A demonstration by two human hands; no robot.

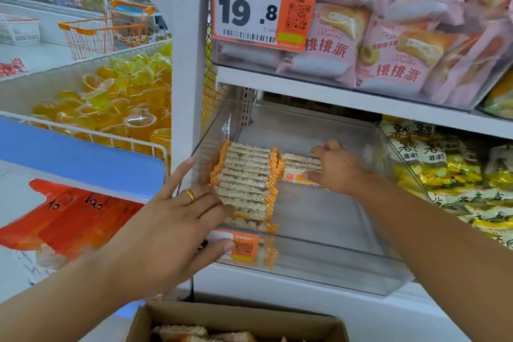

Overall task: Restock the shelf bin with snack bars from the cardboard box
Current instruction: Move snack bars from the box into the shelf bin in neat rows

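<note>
It was a shop: an orange-and-white paper price tag hung on white metal shelves of packaged snacks, an orange wire trolley behind

Pink pastry packs above, orange price tag, yellow jelly cups, orange trolley behind
</note>
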